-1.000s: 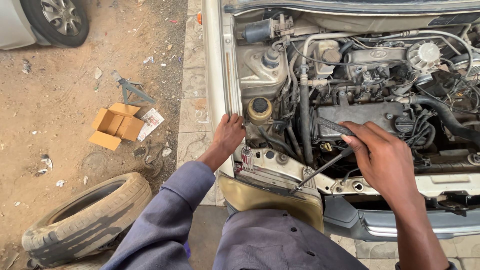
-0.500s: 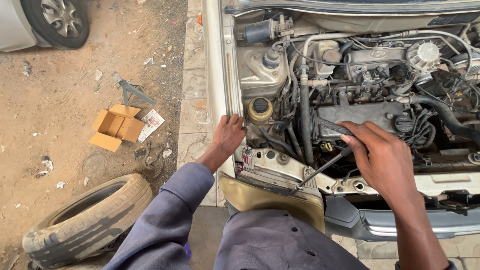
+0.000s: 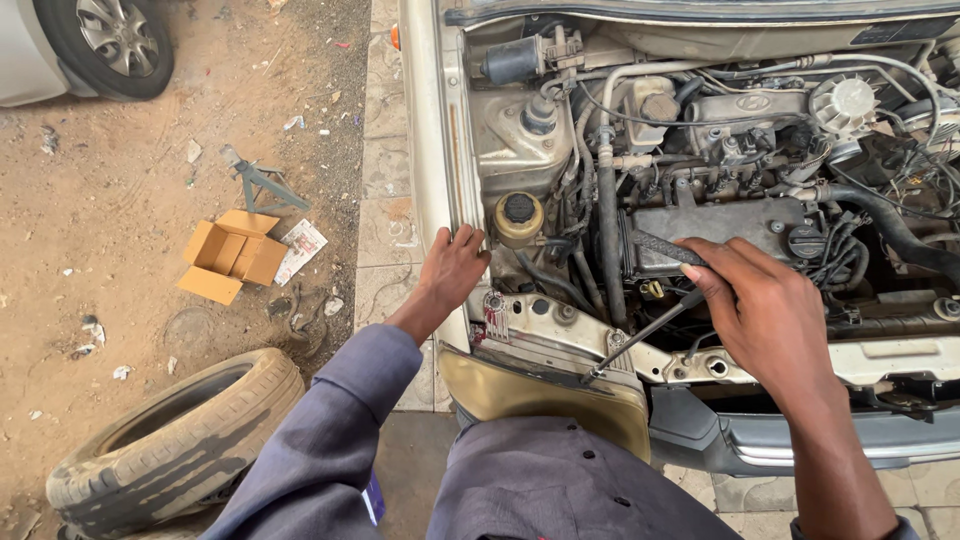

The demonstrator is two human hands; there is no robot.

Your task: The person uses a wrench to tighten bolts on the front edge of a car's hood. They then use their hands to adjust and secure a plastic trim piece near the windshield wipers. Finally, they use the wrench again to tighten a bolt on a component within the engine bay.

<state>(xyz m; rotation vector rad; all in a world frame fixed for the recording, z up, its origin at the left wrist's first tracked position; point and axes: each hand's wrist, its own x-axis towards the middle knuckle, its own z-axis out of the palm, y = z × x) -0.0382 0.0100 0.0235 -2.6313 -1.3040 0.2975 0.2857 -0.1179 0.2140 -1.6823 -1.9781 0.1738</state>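
Right hand (image 3: 765,315) over the engine bay, fingers curled and pinching the upper end of a thin dark metal rod (image 3: 640,335); long axis slanting down-left to a tip resting on the pale front crossmember (image 3: 560,330). Left hand (image 3: 452,272) farther off, fingers spread, gripping the beige fender edge (image 3: 440,170) beside the yellowish round-capped reservoir (image 3: 518,218).

Dirt ground (image 3: 120,300) bears 1 tyre (image 3: 170,440), cardboard box (image 3: 230,255) (open), scraps.

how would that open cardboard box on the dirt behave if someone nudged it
The cardboard box looks empty with its flaps splayed, so it is probably light and would slide easily over the loose dirt. Its thin walls would likely buckle rather than stay stiff.
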